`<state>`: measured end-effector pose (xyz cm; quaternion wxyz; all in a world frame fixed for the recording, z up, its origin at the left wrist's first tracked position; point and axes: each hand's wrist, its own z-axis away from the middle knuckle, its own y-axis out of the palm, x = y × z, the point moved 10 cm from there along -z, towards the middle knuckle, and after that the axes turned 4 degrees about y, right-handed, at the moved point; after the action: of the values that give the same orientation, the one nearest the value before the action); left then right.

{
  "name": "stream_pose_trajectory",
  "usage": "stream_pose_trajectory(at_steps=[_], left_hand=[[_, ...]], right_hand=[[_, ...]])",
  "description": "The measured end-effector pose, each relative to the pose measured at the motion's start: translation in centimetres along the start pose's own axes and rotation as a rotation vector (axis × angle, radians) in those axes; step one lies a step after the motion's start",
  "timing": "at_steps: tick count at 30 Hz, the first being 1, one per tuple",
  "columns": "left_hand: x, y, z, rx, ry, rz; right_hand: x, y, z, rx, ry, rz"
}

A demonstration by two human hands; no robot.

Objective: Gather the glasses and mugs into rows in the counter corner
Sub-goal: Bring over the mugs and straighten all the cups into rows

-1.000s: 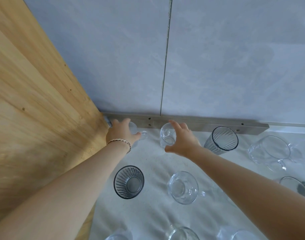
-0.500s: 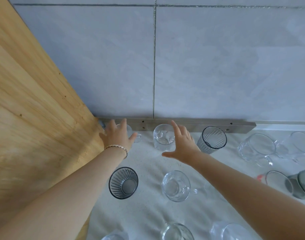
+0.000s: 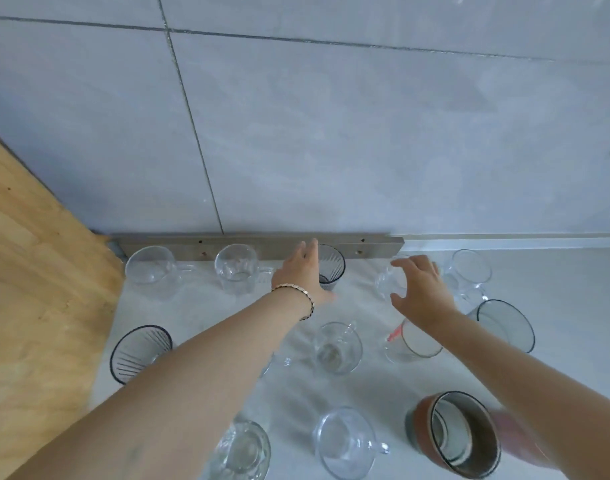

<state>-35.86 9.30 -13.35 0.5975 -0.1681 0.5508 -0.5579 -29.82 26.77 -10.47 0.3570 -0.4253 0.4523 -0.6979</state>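
Note:
Two clear glass mugs (image 3: 151, 271) (image 3: 236, 268) stand side by side against the metal strip (image 3: 262, 242) in the counter corner. My left hand (image 3: 298, 277) is cupped round a smoky ribbed glass (image 3: 333, 268) just right of them, fingers on its left side and thumb under it. My right hand (image 3: 423, 289) hangs spread over a small clear mug (image 3: 386, 282), thumb and fingers on either side; contact is unclear. Loose on the counter are another smoky ribbed glass (image 3: 137, 351), a clear mug (image 3: 338, 348) and a clear glass with red print (image 3: 414, 344).
The wooden panel (image 3: 37, 289) walls off the left and the grey tiled wall (image 3: 331, 150) the back. At the right stand a clear mug (image 3: 469, 271) and a wide smoky glass (image 3: 504, 323). Near me are a brown ceramic mug (image 3: 452, 434), a clear mug (image 3: 345, 441) and a clear glass (image 3: 241, 452).
Both hands have left the two clear mugs in the corner and shifted right. The left now holds the smoky ribbed glass; the right reaches over a clear mug. The view panned right.

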Motion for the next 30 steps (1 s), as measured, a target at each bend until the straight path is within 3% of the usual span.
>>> stream_pose_trajectory(at_steps=[6, 12, 30], left_hand=[[-0.4, 0.2, -1.5, -0.148, -0.150, 0.119], [-0.8, -0.2, -2.7, -0.221, -0.170, 0.174], [-0.7, -0.1, -3.3, -0.253, -0.127, 0.122]], right_hand=[[-4.4, 0.6, -2.5, 0.099, 0.160, 0.050], [-5.5, 2.5, -5.0, 0.202, 0.159, -0.134], [-1.5, 3.1, -7.5, 0.133, -0.093, -0.067]])
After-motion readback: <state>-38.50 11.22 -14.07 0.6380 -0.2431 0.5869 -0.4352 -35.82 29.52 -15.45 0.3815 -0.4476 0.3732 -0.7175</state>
